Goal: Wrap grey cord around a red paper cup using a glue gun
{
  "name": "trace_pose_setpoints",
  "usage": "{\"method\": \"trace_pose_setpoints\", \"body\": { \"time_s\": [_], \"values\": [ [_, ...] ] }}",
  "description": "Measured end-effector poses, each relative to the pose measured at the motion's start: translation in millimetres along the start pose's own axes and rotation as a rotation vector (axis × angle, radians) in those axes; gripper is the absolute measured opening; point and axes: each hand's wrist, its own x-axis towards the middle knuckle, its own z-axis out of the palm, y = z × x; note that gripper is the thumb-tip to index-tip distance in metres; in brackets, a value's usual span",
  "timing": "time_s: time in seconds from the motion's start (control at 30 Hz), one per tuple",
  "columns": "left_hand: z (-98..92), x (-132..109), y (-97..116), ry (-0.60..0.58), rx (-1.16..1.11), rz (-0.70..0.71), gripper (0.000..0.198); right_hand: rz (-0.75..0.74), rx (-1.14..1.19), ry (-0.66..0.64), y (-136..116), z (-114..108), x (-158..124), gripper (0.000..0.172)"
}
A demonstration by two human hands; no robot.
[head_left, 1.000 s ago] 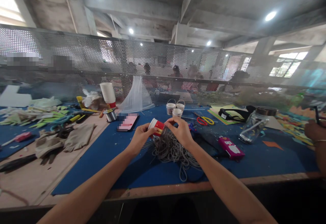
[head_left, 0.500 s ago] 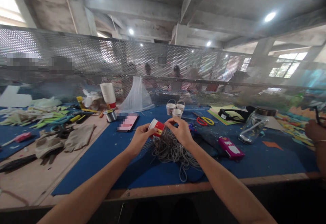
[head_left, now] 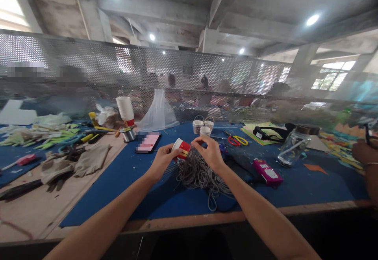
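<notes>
A red and white paper cup [head_left: 183, 149] lies tilted on its side in the air, its white rim toward the left. My left hand [head_left: 162, 160] is closed around it, thumb on the near side. At the cup's right end, the fingers of my right hand [head_left: 209, 151] are pinched together; what lies between them is too small to make out. Directly beneath both hands is a tangled heap of grey cord [head_left: 203, 173] on the blue table mat [head_left: 118, 193]. Several small white cups with wire handles [head_left: 198, 126] stand just beyond my right hand.
Leftward are a phone [head_left: 148, 142], a spool of wire [head_left: 128, 134], stacked paper cups [head_left: 125, 110] and work gloves [head_left: 92, 160]. Rightward lie scissors [head_left: 238, 140], a magenta box [head_left: 268, 172] and a glass jar [head_left: 293, 147]. Another person's hand [head_left: 364, 153] shows at the right edge.
</notes>
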Motion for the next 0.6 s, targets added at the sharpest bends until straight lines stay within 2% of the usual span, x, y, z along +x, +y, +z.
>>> {"method": "trace_pose_setpoints", "body": {
  "time_s": [0.6],
  "values": [
    [0.6, -0.7, -1.2, -0.017, -0.017, -0.006, 0.024, -0.021, -0.01, -0.001, -1.0, -1.3, 0.4, 0.019]
  ]
}}
